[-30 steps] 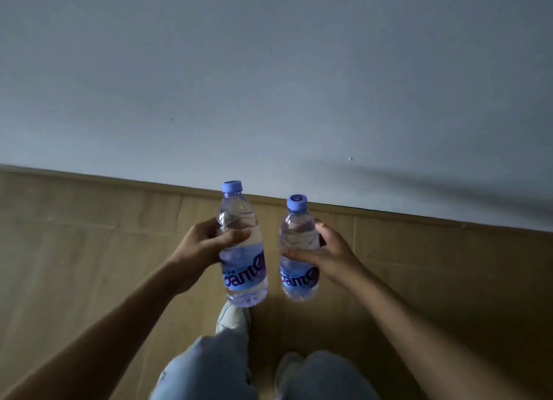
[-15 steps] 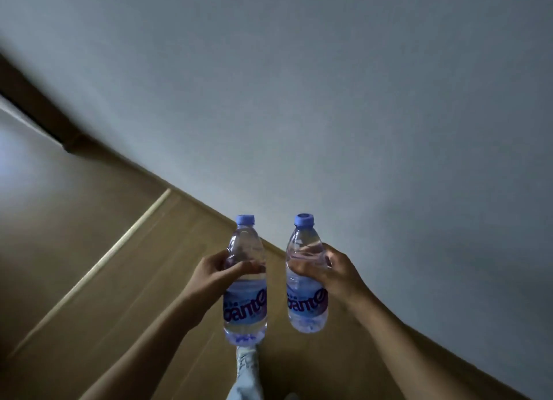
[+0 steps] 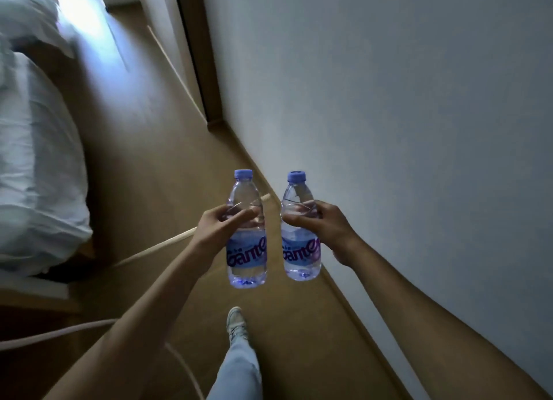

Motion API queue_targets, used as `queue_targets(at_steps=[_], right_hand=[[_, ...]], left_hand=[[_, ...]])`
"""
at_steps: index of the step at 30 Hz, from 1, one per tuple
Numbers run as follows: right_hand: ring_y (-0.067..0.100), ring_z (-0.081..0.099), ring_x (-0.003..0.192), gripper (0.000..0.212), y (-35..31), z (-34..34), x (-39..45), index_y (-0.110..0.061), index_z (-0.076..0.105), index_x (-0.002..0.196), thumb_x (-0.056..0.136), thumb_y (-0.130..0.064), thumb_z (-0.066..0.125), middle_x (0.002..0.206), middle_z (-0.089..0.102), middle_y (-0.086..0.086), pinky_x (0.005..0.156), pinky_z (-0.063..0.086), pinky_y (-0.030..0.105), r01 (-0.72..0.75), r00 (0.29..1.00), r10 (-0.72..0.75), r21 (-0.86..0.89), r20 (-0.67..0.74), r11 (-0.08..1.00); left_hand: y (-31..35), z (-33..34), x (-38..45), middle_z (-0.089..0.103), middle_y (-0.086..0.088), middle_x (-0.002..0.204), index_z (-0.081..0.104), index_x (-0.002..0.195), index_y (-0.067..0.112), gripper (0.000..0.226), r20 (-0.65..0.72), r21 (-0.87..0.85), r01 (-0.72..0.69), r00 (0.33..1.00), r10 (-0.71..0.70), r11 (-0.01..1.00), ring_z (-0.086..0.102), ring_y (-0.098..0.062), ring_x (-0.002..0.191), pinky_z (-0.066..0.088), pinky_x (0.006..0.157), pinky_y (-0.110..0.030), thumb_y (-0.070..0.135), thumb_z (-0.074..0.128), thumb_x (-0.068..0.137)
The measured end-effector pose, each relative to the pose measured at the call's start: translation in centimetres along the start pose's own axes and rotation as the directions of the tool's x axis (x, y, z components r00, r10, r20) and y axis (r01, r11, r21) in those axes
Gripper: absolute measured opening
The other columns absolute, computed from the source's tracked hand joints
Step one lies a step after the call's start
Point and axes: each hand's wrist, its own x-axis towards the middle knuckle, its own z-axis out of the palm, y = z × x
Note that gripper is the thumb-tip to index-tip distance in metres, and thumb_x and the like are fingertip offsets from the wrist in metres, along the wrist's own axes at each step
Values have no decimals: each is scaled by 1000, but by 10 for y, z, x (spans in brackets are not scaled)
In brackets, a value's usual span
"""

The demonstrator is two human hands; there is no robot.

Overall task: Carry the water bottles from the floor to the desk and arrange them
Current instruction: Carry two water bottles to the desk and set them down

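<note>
A wooden floor (image 3: 155, 148) ran between bed (image 3: 39, 160) and wall (image 3: 389, 100). The left hand (image 3: 220, 229) gripped one bottle (image 3: 247, 229), the right hand (image 3: 324, 227) the other bottle (image 3: 300, 229), both upright, mid-carry; no desk showed, so reaching it likely came next.

We lose the bed (image 3: 36, 160) past the left edge of the frame, its linen smeared at upper left. Both forearms run off the bottom edge. The left hand (image 3: 220, 230) covers part of its bottle (image 3: 247, 229) (label lettering only partly legible).
</note>
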Motion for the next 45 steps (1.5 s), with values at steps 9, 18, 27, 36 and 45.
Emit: queue_targets(at_steps=[9,18,27,36,45], right_hand=[[21,75,82,39,-110,127,165,-8,70,107,77,-30,81,93,77,6,64,58,26,-55,971,46,32,234,998],[31,72,96,52,-190,222,374,-2,64,113,72,-27,84,104,74,14,88,59,44,-43,941,42,-2,335,999],[26,75,85,51,-309,307,618,-6,64,109,70,-31,86,99,75,12,75,62,38,4,904,4,-19,427,1000],[24,75,82,50,-412,412,833,-10,66,103,65,-33,89,94,77,7,75,61,37,30,890,-11,-34,457,999],[21,75,79,53,-538,524,1044,-10,66,102,60,-30,92,92,75,5,65,59,28,5,917,-12,19,400,1000]], left_hand=[[43,-170,115,77,-6,87,73,92,17,22,-116,-130,111,985,-126,985,75,-21,77,59,69,-29,35,72,80],[74,-297,273,76,-16,92,67,101,0,66,-246,-279,57,961,-128,959,74,-28,83,59,74,-36,43,81,53],[159,-426,482,75,-14,95,71,98,8,55,-364,-209,30,925,-106,978,73,-31,86,59,81,-42,45,83,59],[215,-573,671,75,-4,86,69,97,12,43,-454,-186,-53,890,-38,981,74,-25,79,57,61,-23,41,81,67],[301,-740,892,75,-12,91,70,99,7,27,-409,-146,-67,913,2,987,73,-29,81,60,72,-33,23,76,79]])
